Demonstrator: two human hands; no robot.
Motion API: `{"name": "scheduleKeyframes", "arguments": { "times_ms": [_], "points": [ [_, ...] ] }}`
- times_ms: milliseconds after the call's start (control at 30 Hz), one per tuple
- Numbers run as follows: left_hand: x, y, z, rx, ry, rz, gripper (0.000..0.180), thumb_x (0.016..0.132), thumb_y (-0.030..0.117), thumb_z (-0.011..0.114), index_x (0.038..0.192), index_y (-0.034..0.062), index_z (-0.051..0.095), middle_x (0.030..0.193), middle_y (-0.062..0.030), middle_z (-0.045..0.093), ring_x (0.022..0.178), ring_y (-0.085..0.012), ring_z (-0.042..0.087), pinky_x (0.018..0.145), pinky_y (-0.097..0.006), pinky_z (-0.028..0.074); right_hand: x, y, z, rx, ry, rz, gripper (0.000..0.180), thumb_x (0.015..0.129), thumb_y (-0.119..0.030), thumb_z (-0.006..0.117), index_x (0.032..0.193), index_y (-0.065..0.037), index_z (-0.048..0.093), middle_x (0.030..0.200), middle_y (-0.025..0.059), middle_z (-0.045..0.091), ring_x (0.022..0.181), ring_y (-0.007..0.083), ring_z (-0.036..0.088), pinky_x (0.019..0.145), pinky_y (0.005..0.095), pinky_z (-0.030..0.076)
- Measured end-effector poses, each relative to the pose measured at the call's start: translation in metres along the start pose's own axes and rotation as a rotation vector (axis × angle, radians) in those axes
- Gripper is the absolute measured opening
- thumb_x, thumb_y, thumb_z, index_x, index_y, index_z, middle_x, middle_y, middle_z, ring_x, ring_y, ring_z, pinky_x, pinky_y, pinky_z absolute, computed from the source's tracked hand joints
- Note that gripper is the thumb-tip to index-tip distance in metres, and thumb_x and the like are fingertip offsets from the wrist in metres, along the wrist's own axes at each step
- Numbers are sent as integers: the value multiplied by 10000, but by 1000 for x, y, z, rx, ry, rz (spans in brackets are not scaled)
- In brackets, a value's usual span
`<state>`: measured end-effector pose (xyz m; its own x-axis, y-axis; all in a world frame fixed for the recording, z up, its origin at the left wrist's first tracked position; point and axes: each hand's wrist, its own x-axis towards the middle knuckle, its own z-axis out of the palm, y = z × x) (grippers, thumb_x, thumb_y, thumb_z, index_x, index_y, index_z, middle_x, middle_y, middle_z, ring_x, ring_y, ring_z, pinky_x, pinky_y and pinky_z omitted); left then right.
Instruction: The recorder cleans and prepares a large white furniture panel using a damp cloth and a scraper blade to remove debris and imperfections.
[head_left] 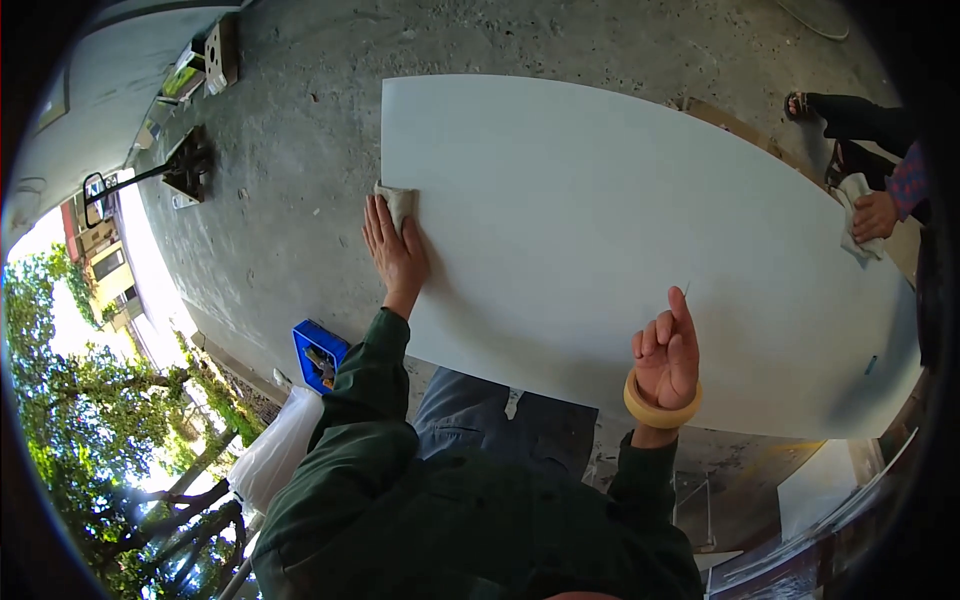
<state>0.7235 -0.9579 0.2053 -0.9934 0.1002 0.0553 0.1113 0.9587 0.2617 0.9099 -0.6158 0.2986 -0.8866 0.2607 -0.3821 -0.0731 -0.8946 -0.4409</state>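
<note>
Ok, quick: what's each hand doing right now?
Left hand: flat, pressing a cloth on the white board.
Right hand: loosely curled, forefinger on the board, holding nothing.

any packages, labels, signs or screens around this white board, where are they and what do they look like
No signs or screens, and no label clear enough to tell.
Blue box: on the concrete floor by the person's left elbow, squarish, open, small items inside.
Clear plastic bag: just below the box, whitish, bulging.
Boxy item: floor at top left, pale with dark openings; too small to tell whether it is a package.
</note>
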Motion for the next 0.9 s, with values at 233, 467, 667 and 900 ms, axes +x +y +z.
{"name": "scheduleKeyframes", "arguments": {
  "times_ms": [233, 467, 667, 900],
  "points": [
    [96, 100, 41, 30, 78, 166, 636, 943, 405, 442, 1458, 62, 291, 1523, -135, 255, 1425, -331, 169, 1155, -467, 84, -29, -27, -25, -21, 114, 17, 254, 928, -71, 503, 1172, -1, 513, 907, 45, 530, 764, 167, 529, 703, 327, 426],
    [95, 307, 94, -206, 93, 548, 566, 883, 373, 552, 1354, 71, 466, 1425, -112, 431, 1355, -300, 336, 1141, -456, 167, -56, -63, -63, -115, 153, -9, 197, 944, -77, 462, 1134, -36, 496, 933, 58, 498, 767, 168, 520, 716, 343, 429],
    [88, 293, 90, -216, 47, 608, 595, 883, 388, 550, 1379, 82, 434, 1449, -128, 394, 1367, -310, 314, 1140, -450, 173, -66, -92, -75, -154, 196, -20, 159, 921, -41, 452, 1072, -20, 496, 900, 62, 505, 754, 173, 523, 709, 344, 431],
    [41, 92, 22, 47, 203, 24, 592, 951, 407, 419, 1416, 45, 365, 1494, -169, 302, 1396, -335, 233, 1141, -444, 138, -63, -145, -80, -239, 75, 126, 163, 920, -44, 454, 1075, -15, 494, 909, 62, 500, 759, 173, 518, 713, 341, 432]
  ]
}}
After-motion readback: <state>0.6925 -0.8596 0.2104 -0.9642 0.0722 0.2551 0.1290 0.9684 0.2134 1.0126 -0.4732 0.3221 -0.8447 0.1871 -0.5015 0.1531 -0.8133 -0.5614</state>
